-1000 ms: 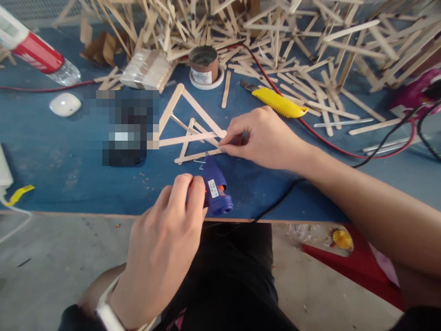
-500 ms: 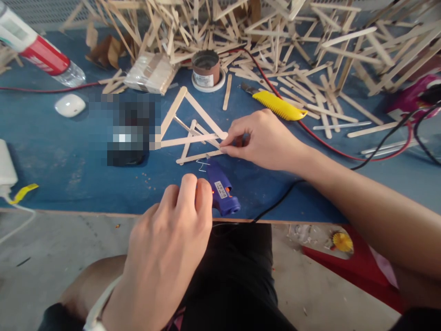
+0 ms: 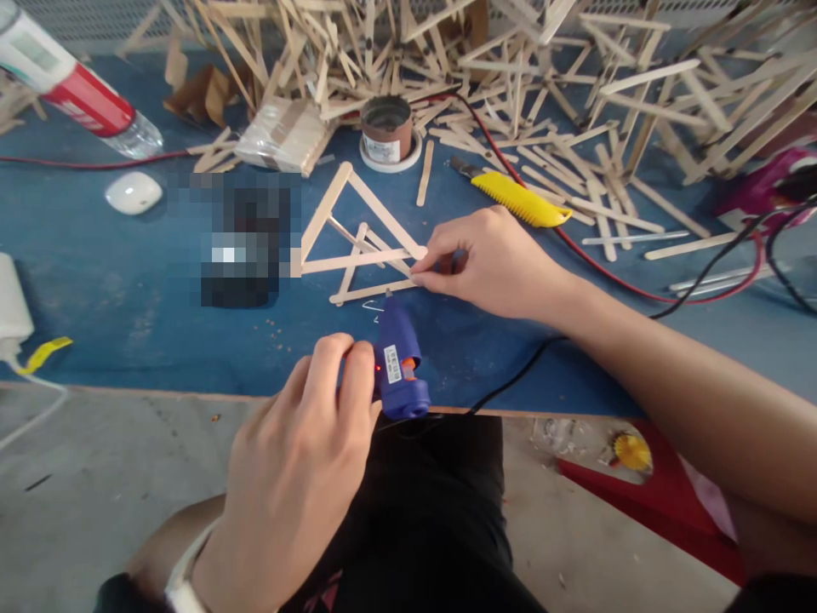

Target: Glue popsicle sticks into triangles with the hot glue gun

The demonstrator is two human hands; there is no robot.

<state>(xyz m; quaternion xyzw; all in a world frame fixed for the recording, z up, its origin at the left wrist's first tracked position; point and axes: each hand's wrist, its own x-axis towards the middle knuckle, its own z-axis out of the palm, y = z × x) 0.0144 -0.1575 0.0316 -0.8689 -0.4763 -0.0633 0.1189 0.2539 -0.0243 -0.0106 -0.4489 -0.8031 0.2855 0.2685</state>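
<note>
A: So what are the hands doing?

B: Left hand (image 3: 303, 443) is reaching up from the bottom of the picture, knuckles facing up, fingers wrapping round the glue gun (image 3: 399, 340). The handle's mostly hiding behind them. Right hand (image 3: 488, 260) is coming in from the right edge, thumb and fingertips pinching the right corner of the stick frame (image 3: 381, 206), which is sitting mid-picture on the table (image 3: 159, 340).

A: Anything changing from half a second ago?

B: Yeah, the gun's back end is swinging left and lower, so it's aiming straighter up the picture. Left hand is shifting with it, right hand is keeping its pinch.

A: Is it touching the wood?

B: The nozzle is pointing at the frame's lowest stick. Can't tell about contact.

A: What's it all made of?

B: Flat pale wooden sticks with rounded ends are forming triangles. The gun's showing smooth blue-purple plastic. A cutter (image 3: 520, 198) with a ribbed yellow handle is lying upper right of centre, and a tangled stick pile (image 3: 651, 77) is filling the top.
</note>
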